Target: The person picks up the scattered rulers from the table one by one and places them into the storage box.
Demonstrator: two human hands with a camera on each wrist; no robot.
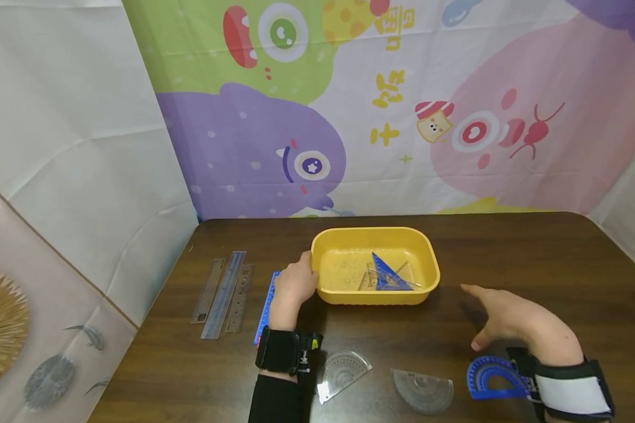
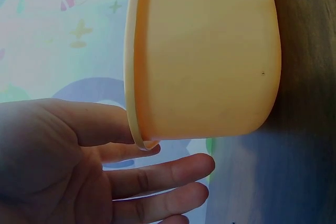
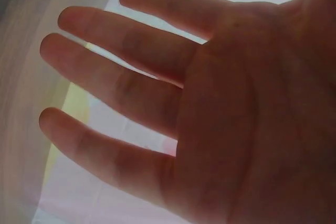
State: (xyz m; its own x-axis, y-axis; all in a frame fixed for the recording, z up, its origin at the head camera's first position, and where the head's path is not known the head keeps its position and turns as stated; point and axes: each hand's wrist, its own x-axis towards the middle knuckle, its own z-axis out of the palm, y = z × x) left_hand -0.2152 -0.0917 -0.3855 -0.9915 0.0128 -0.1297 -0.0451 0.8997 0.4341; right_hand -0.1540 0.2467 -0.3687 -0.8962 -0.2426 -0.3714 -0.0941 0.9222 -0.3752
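Observation:
A yellow plastic basin (image 1: 338,235) stands on the table. It holds a blue set square (image 1: 387,276) and clear set squares (image 1: 369,278) that overlap. My left hand (image 1: 295,283) pinches the basin's left rim between thumb and index finger; in the left wrist view the thumb tip is hidden by the rim, and the other fingers (image 2: 173,174) stretch out beneath it. To the right of the basin, apart from it, my right hand (image 1: 524,320) hovers with fingers extended and holds nothing. A blue protractor (image 1: 476,376) lies below the right hand, partly covered by the wrist strap.
Two clear protractors (image 1: 344,371) (image 1: 423,392) lie at the table's front. Three clear rulers (image 1: 224,296) lie side by side on the left. A blue ruler (image 1: 266,305) is partly hidden by the left hand. A cartoon-printed cloth (image 1: 381,176) hangs behind the table (image 1: 508,247).

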